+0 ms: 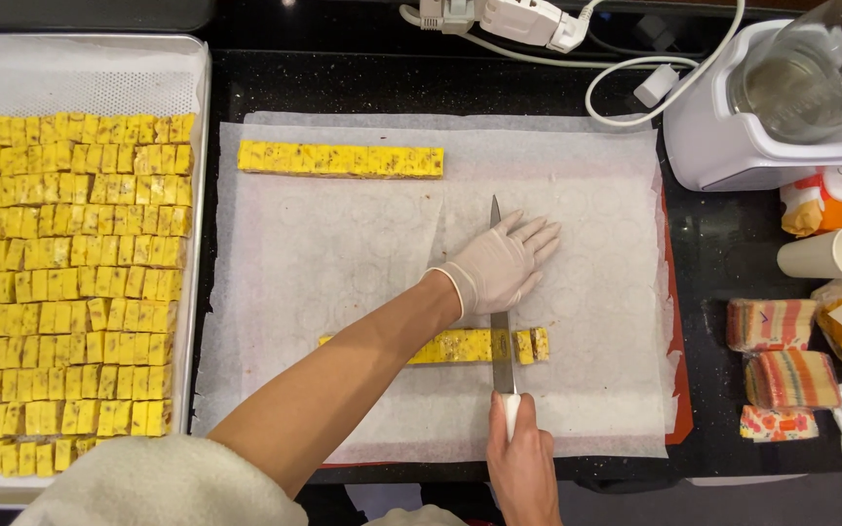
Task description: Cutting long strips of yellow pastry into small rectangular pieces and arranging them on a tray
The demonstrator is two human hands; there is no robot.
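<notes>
My right hand grips the white handle of a long knife near the front edge. Its blade lies across a yellow speckled bar on the white parchment sheet. My gloved left hand presses flat on the top of the blade, fingers spread, above the bar. Two small cut pieces lie right of the blade. A second uncut yellow bar rests at the far side of the sheet.
A metal tray at left holds several rows of cut yellow pieces. At right stand a white blender with cords, a paper cup, and wrapped striped packets on the black counter.
</notes>
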